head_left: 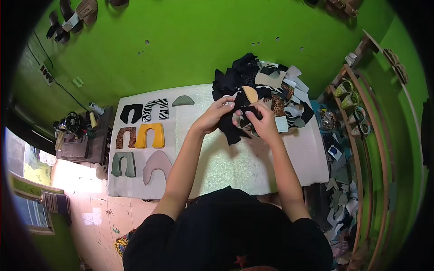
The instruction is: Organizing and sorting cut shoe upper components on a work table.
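Note:
Both hands are raised over the white-covered table point(217, 167), at the near edge of a heap of cut scraps point(271, 81) in black, white, tan and leopard print. My left hand point(216, 116) is closed on a black scrap point(233, 133), whose ragged end hangs down. My right hand point(263, 118) has its fingers bent round a small dark scrap point(248, 110), close to the left fingertips. Whether the two dark scraps are joined cannot be told. Just beyond the hands lies a tan half-round piece point(250, 94).
Stacked U-shaped pieces, including a yellow one point(150, 135) and a pink one point(157, 166), lie at the table's left beside a green half-round piece point(183, 100). A sewing machine point(73, 123) stands farther left. On the right are a wooden rack point(361, 149) with sandals and floor scraps point(337, 203).

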The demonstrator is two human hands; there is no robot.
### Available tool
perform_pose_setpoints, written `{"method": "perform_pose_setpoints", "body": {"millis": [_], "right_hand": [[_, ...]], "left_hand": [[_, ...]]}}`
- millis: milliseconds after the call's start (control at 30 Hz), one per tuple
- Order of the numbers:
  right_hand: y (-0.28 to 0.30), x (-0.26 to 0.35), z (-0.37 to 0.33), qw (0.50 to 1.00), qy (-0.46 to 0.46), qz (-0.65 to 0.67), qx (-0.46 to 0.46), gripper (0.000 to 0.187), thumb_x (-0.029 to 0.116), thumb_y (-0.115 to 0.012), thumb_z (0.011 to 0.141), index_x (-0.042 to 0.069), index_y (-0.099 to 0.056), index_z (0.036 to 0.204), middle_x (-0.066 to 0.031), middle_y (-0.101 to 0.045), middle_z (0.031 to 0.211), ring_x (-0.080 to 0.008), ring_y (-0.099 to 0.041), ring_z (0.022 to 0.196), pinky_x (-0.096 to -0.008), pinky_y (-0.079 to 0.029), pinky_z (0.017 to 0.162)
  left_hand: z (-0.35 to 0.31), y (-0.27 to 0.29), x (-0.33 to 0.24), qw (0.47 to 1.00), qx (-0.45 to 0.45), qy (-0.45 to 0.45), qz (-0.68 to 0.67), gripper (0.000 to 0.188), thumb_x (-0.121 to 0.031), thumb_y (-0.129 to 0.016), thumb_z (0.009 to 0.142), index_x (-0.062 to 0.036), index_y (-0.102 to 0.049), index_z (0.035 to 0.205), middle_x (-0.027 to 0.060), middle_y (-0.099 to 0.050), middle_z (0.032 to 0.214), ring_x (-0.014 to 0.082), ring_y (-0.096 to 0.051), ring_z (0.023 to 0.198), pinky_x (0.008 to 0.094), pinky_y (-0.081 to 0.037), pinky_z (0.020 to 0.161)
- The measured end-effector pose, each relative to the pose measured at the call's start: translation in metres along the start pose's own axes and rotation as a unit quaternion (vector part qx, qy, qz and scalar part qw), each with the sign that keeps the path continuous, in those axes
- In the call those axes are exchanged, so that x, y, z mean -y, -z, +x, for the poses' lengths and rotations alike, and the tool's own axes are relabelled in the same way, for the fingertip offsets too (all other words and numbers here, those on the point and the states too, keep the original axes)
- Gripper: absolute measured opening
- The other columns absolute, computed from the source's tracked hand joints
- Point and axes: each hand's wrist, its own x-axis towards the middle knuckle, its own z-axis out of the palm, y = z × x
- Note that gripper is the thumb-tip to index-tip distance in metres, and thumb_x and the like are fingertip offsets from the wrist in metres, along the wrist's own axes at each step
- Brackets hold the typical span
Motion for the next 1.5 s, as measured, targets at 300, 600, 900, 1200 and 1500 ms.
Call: {"method": "perform_pose_setpoints", "body": {"millis": [300, 600, 900, 1200, 1500], "right_hand": [[-0.028, 0.018, -0.025, 0.985, -0.132, 0.083, 0.07, 0.027, 0.022, -0.058, 0.081, -0.004, -0.057, 0.078, -0.0108, -0.055, 0.059, -0.0127, -0.048, 0.053, -0.0281, -0.039, 0.051], [-0.069, 0.04, -0.036, 0.988, -0.061, -0.123, -0.067, 0.025, 0.018, -0.062, 0.072, 0.005, -0.053, 0.091, -0.0101, -0.052, 0.088, -0.0273, -0.049, 0.084, -0.0369, -0.04, 0.073], [-0.131, 0.091, -0.043, 0.989, 0.054, -0.058, 0.123, 0.059, 0.012, -0.071, 0.061, 0.006, -0.042, 0.112, -0.0136, -0.04, 0.11, -0.0311, -0.046, 0.099, -0.039, -0.041, 0.082], [-0.198, 0.078, -0.035, 0.976, -0.108, 0.142, 0.123, 0.019, -0.003, -0.054, 0.073, -0.002, -0.059, 0.091, -0.0113, -0.058, 0.079, -0.0228, -0.058, 0.074, -0.0312, -0.046, 0.068], [-0.222, 0.092, -0.01, 0.888, -0.2, 0.258, 0.325, 0.022, 0.017, -0.054, 0.084, -0.002, -0.06, 0.09, -0.0034, -0.06, 0.071, -0.0085, -0.056, 0.063, -0.0246, -0.043, 0.049]], "left_hand": [[-0.058, 0.021, 0.013, 0.988, 0.126, 0.088, 0.008, 0.043, -0.007, -0.052, 0.08, 0.0044, -0.035, 0.118, 0.0086, -0.057, 0.082, 0.0133, -0.056, 0.057, 0.0235, -0.047, 0.057], [-0.091, 0.034, 0.021, 0.999, -0.02, 0.046, 0.006, 0.046, 0.003, -0.04, 0.08, 0.0015, -0.025, 0.123, 0.0181, -0.056, 0.094, 0.0238, -0.061, 0.076, 0.0309, -0.051, 0.07], [-0.13, 0.055, 0.016, 0.96, -0.133, -0.095, -0.228, 0.056, -0.014, -0.045, 0.084, -0.0146, -0.012, 0.131, 0.0207, -0.042, 0.117, 0.0269, -0.048, 0.104, 0.0403, -0.043, 0.086], [-0.178, 0.126, 0.008, 0.973, -0.224, 0.007, 0.049, 0.062, -0.022, -0.048, 0.083, -0.0132, -0.016, 0.134, 0.0136, -0.046, 0.111, 0.0198, -0.046, 0.103, 0.0344, -0.035, 0.089], [-0.214, 0.186, 0.039, 0.971, -0.22, 0.076, 0.05, 0.068, -0.038, -0.055, 0.081, -0.0092, -0.021, 0.133, 0.0086, -0.032, 0.133, 0.0234, -0.033, 0.119, 0.0404, -0.023, 0.095]]}}
